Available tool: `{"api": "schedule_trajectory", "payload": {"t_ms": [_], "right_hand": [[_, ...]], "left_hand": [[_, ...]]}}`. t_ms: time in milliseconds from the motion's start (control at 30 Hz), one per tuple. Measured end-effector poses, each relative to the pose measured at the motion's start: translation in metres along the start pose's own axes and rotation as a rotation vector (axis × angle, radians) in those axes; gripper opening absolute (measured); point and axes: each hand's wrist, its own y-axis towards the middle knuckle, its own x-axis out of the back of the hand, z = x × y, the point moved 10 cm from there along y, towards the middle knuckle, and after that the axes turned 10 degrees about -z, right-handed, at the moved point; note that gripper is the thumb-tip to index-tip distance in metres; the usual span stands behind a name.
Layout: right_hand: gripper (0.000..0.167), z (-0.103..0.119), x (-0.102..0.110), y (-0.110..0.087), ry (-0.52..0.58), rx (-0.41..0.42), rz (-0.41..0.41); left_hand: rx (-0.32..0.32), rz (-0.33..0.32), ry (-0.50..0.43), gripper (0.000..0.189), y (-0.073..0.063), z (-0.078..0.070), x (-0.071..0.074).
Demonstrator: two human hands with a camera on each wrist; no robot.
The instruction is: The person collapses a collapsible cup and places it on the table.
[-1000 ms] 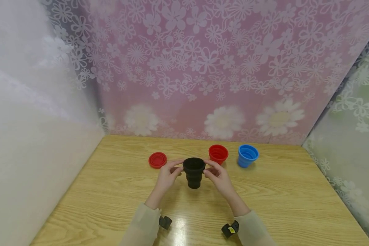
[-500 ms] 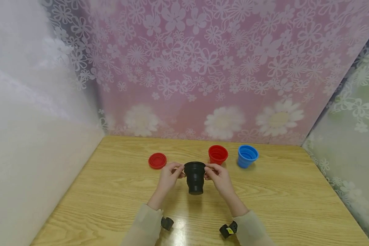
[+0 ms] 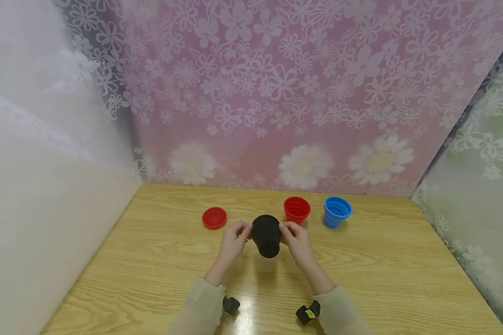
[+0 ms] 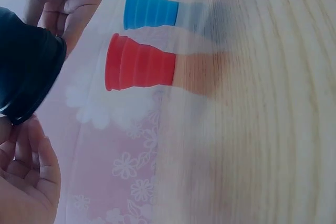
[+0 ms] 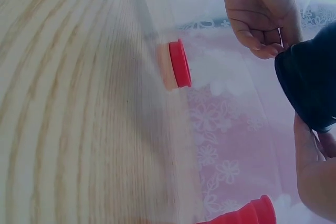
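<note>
Between both hands a black collapsible cup [image 3: 267, 235] is held in the air above the table, its base tipped toward me and its mouth turned away. The left hand [image 3: 233, 241] pinches the left side of the rim, and the right hand [image 3: 296, 242] pinches the right side. In the left wrist view the black cup [image 4: 26, 72] shows its flared rim between the two hands. The inside of the cup is hidden. Behind the right hand stands an extended red collapsible cup [image 3: 296, 209]. Further right is an extended blue one [image 3: 337, 211].
A flattened red collapsible cup [image 3: 214, 217] lies on the wooden table [image 3: 163, 251] at the back left. A pink flowered curtain [image 3: 251, 116] rises behind the table's far edge. Pale panels flank both sides.
The black cup has tilted: its open mouth faced up before, and now its base points toward me. Both hands have kept their hold on the rim.
</note>
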Motion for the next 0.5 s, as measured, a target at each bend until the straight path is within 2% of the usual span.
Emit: {"api": "schedule_trajectory", "payload": {"t_ms": [133,300,400,500], "right_hand": [[0.025,-0.004,0.000,0.000,0.056,-0.043,-0.007],[0.026,-0.008,0.001,0.000,0.088,-0.084,-0.021],[0.026,-0.010,0.003,0.001,0.091,-0.100,-0.034],[0.025,-0.012,0.004,0.001,0.097,-0.109,-0.040]], "left_hand": [[0.037,-0.004,-0.028,0.016,0.000,0.004,-0.002],[0.116,0.007,-0.118,0.015,0.000,0.011,-0.007],[0.202,0.030,-0.191,0.017,-0.001,0.016,-0.011],[0.334,0.040,-0.267,0.025,-0.004,0.024,-0.015]]}}
